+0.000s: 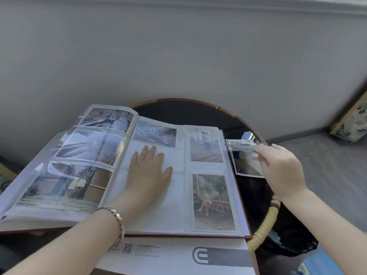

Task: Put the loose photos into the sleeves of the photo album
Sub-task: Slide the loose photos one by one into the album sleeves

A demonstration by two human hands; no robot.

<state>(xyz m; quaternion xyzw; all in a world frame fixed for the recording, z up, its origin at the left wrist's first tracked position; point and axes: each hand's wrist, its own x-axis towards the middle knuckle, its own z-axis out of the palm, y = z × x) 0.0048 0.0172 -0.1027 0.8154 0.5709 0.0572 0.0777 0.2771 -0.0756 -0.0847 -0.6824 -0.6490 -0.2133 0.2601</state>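
A loose photo [241, 148] is being pinched by the right hand [282, 167] above the photo pile [246, 169] just beside the open album [178, 195], whose right page the left hand [149, 171] is pressing with flat, straight fingers

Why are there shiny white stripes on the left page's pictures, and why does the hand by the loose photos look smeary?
In the head view, the stripes are light glaring off the clear sleeves of the photo album; also in the head view, the right hand and the loose photo it pinches are blurred.
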